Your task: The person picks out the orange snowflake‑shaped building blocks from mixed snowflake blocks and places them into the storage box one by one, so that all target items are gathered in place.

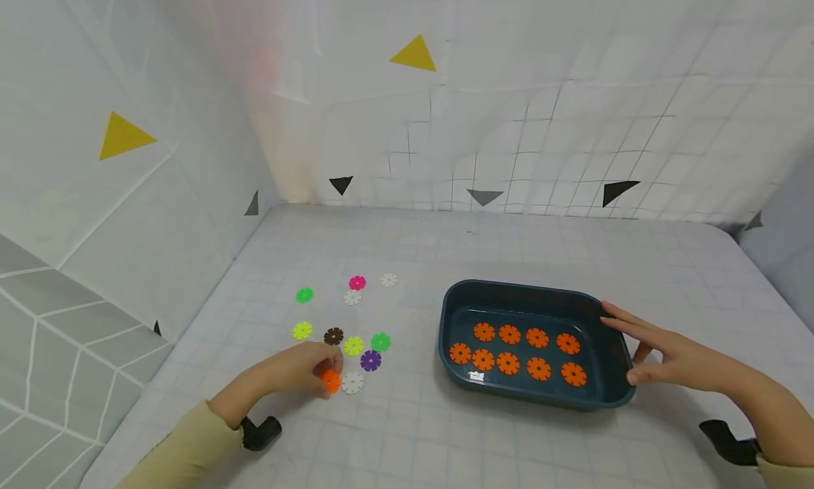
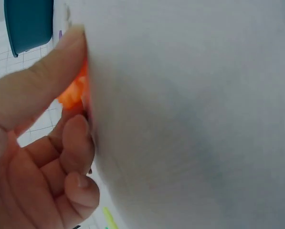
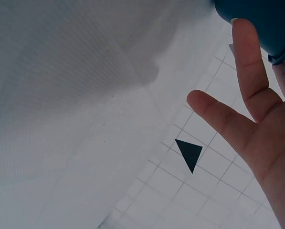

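Note:
On the left of the table, my left hand point(image 1: 304, 369) pinches an orange notched plastic disc point(image 1: 331, 381) between thumb and fingers; its thumb and curled fingers show close up in the left wrist view, the orange disc point(image 2: 74, 90) partly hidden between them. A white disc point(image 1: 352, 383) lies just right of it. My right hand point(image 1: 677, 355) touches the right end of a dark teal tray point(image 1: 534, 397), fingertips at the rim and thumb near the front corner. Those fingers are spread and fairly straight. Several orange discs point(image 1: 537, 338) lie flat in two rows inside the tray.
Around the left hand are loose discs: brown point(image 1: 333, 336), purple point(image 1: 371, 360), yellow point(image 1: 302, 331) and green point(image 1: 380, 342). Farther back lie a pink disc point(image 1: 357, 283) and white ones point(image 1: 388, 280). A patterned white wall cloth point(image 1: 509, 121) rises behind the table.

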{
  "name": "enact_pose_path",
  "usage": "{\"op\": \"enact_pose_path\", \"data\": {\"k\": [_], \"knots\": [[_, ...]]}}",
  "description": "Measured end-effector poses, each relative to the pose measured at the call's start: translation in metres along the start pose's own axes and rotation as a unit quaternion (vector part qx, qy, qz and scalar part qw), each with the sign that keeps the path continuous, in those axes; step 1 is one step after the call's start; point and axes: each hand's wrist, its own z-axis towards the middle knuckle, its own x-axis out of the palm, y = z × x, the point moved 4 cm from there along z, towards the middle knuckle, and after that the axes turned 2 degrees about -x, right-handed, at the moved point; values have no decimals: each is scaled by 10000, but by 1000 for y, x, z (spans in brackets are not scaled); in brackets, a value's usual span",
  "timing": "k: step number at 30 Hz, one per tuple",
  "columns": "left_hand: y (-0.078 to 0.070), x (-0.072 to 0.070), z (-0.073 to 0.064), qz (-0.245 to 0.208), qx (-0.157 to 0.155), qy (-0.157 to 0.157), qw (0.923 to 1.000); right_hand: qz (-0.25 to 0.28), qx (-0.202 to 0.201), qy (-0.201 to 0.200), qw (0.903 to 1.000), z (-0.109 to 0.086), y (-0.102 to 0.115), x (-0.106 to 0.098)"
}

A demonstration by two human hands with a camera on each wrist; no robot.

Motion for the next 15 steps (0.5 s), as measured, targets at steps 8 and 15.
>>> {"op": "enact_pose_path", "data": {"k": [8,15], "knots": [[-2,-2,1,137,-396,-189,9989,-26,34,-20,10000,0,-1,0],[-4,-5,0,-191,-700,-276,9970,-26,74,-9,10000,0,-2,0]]}}
